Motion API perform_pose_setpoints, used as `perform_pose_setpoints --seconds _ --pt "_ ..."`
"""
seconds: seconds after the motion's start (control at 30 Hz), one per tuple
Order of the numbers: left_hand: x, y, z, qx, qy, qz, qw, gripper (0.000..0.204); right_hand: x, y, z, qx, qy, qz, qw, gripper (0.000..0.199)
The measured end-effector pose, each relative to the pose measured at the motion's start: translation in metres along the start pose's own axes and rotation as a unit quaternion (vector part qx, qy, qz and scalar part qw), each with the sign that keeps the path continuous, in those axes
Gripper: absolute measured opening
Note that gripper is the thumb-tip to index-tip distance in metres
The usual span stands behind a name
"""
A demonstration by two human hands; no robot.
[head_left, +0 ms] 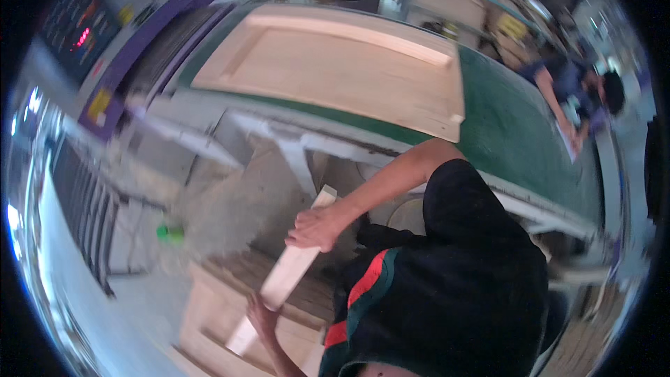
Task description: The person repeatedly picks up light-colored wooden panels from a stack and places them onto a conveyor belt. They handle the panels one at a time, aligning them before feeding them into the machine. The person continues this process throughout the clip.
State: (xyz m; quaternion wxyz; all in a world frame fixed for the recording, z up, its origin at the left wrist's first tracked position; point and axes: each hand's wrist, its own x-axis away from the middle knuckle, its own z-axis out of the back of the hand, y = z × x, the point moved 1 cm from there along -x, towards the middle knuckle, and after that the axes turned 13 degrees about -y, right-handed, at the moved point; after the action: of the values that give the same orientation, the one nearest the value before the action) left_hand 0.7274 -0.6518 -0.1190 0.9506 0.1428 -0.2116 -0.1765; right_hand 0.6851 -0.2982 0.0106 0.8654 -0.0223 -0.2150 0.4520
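A narrow, pale wooden board (292, 271) slants across the space in front of my body. My right hand (314, 229) is closed round its upper part, near the far end. Farther down, my left hand (262, 315) grips the same board at its edge, with some fingers hidden. Below the board lies a pale wooden framed panel (199, 300), low and close to my left hand. The board's lower end overlaps this panel in view; whether they touch I cannot tell.
A large framed wooden panel (349, 73) rests on a green conveyor belt (499, 108). Purple-edged machinery (143, 35) stands at the belt's left end. Another person (576, 91) leans at its right end. A metal rack (87, 209) and a green object (169, 233) are at left.
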Motion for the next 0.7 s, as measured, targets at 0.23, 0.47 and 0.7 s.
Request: perform_pose_setpoints --seconds 0.23,0.47,0.7 --pt "-0.029 0.077 0.173 -0.123 0.009 -0.308 0.943 0.070 0.111 -0.052 0.052 -0.050 0.144 -0.161 0.975 0.046" --pt "-0.216 0.241 0.282 -0.270 -0.002 -0.429 0.862 0.076 0.223 0.030 0.039 -0.101 0.272 -0.336 0.896 0.055" --pt "-0.391 0.429 0.273 -0.309 -0.056 -0.496 0.809 0.086 0.303 0.140 0.023 -0.102 0.296 -0.503 0.806 0.069"
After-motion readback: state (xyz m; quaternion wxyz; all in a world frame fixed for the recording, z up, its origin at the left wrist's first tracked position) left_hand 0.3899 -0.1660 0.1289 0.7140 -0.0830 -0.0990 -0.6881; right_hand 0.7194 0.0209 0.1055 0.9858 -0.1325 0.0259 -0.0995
